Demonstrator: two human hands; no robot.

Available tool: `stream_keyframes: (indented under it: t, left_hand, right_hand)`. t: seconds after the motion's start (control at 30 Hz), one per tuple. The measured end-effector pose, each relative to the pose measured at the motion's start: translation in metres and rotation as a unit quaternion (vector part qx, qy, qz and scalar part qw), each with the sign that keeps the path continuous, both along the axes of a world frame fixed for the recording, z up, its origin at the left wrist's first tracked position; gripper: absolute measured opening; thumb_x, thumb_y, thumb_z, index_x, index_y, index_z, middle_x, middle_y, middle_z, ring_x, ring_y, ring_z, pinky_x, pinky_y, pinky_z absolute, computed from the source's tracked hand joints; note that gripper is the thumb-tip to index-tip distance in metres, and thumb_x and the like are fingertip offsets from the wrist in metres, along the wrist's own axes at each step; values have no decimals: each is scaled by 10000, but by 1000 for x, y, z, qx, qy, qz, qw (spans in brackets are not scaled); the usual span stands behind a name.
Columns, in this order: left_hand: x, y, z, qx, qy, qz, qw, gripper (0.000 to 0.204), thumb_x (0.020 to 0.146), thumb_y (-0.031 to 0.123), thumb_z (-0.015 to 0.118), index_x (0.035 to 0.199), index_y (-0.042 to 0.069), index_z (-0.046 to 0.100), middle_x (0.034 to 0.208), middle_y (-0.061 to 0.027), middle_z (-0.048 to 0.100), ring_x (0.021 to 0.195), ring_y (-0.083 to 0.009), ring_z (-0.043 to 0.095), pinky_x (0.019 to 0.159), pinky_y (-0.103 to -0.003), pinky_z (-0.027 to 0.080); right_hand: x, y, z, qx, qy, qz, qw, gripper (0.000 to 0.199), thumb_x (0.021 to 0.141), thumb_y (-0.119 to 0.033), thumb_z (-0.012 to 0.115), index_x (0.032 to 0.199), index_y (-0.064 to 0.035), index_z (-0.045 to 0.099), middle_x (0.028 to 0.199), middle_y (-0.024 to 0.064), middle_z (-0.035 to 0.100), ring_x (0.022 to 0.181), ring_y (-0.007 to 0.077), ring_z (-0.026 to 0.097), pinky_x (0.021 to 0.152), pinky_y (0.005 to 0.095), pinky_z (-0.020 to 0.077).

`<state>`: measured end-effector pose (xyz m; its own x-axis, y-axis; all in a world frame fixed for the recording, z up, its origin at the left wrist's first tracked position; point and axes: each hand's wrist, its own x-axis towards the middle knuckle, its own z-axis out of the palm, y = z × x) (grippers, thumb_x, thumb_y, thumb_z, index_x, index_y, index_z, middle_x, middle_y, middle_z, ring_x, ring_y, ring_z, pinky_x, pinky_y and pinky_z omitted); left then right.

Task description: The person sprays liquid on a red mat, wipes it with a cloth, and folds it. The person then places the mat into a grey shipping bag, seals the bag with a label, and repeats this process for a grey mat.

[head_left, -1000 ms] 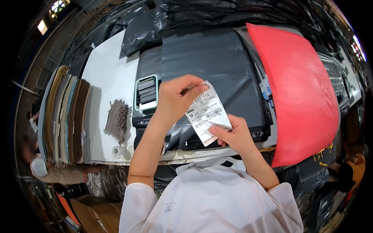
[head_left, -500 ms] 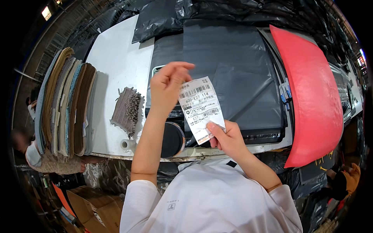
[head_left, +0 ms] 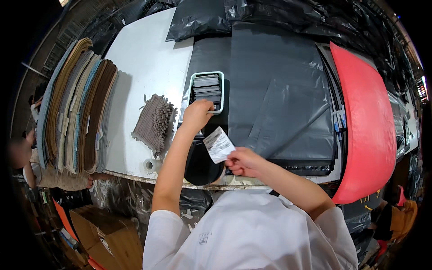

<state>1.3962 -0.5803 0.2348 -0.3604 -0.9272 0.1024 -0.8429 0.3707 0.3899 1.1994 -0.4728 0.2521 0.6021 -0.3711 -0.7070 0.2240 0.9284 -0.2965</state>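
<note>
**Label held clear while the other hand reaches to the device**

The right hand (head_left: 240,161) pinches a white printed label (head_left: 218,144) by its lower edge, tilted above the table edge (head_left: 135,173), keeping it free. The left hand (head_left: 196,115), fingers curled, rests at the framed handheld device (head_left: 207,90) on grey bags (head_left: 279,90). Half a second earlier both hands held the label higher
</note>
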Motion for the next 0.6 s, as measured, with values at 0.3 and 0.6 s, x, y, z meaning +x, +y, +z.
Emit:
stream_keyframes:
  t: [0.3,0.6]
  left_hand:
    - [-7,-5,28,64,51,-18,997,169,768,109,664,920,45,628,888,-119,625,787,-296,611,692,-366,478]
    - [-171,125,294,-288,82,-421,856,280,763,324,681,847,57,676,708,-46,602,586,-218,570,531,-309,447]
  right_hand:
    - [42,-40,-40,-101,-54,7,993,179,919,-191,494,895,-35,579,699,68,618,493,116,554,414,236,439]
    - [-138,52,8,-411,246,-103,872,247,888,-167,562,1104,-50,590,772,53,614,623,139,584,550,262,474]
